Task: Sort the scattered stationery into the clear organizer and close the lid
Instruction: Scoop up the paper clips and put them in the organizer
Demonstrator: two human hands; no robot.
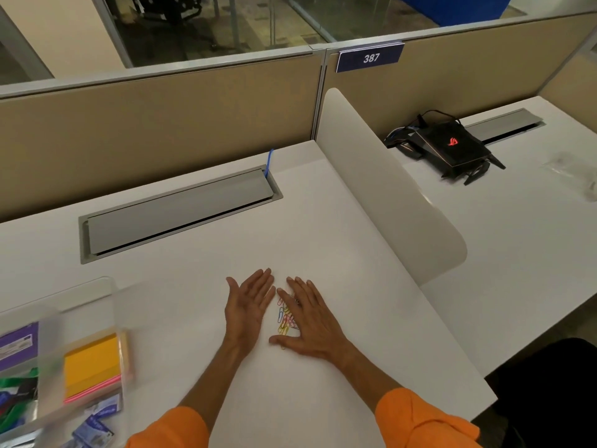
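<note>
Between left hand [250, 305] and right hand [310, 324] | paper clips [284, 320] | fingers [298, 287] straight, holding nothing

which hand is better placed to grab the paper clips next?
Right, probably. The right hand lies flat partly over the paper clips, thumb at their near end; the left hand stands on edge beside them, palm toward them. The organizer sits off to the left, though.

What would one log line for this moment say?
stage: gathering | left hand: open, beside paper clips | right hand: open, flat, partly over them | clear organizer: left of hands, blurred
</note>
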